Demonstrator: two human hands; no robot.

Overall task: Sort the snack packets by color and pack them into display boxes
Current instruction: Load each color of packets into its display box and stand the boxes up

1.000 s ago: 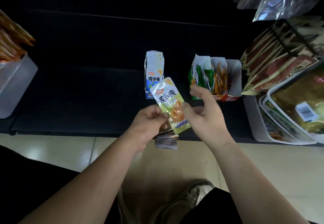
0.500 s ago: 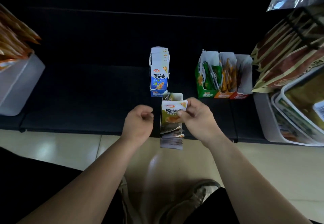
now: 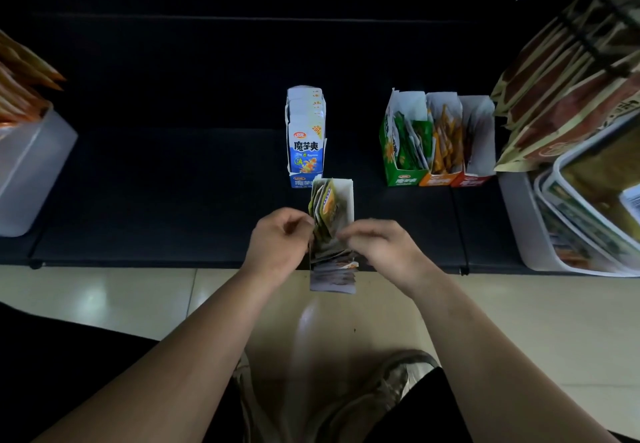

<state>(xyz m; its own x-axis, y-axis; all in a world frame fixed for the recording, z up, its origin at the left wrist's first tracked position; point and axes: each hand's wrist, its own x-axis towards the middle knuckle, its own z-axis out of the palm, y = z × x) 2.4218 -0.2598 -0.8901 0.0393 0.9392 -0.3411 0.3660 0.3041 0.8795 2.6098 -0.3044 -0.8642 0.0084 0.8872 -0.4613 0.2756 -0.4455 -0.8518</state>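
A narrow white display box [image 3: 343, 196] stands at the front edge of the dark shelf, filled with yellow-green snack packets [image 3: 326, 210]. My left hand [image 3: 278, 241] touches the packets on the box's left side, fingers curled. My right hand [image 3: 379, 243] pinches at the packets from the right. Behind it stands a blue display box [image 3: 306, 137] full of blue packets. To the right stand a green box [image 3: 403, 144], an orange box [image 3: 443, 146] and a red box [image 3: 478, 141], side by side.
A translucent bin [image 3: 31, 169] with orange packets sits at the left. White bins [image 3: 526, 221] and racks of large brown bags [image 3: 568, 89] crowd the right. The dark shelf [image 3: 173, 183] ends at a tiled floor, where my shoe [image 3: 374, 394] shows.
The yellow-green packet I held up with both hands went down into the front box. Both hands now rest low at the box's packets.
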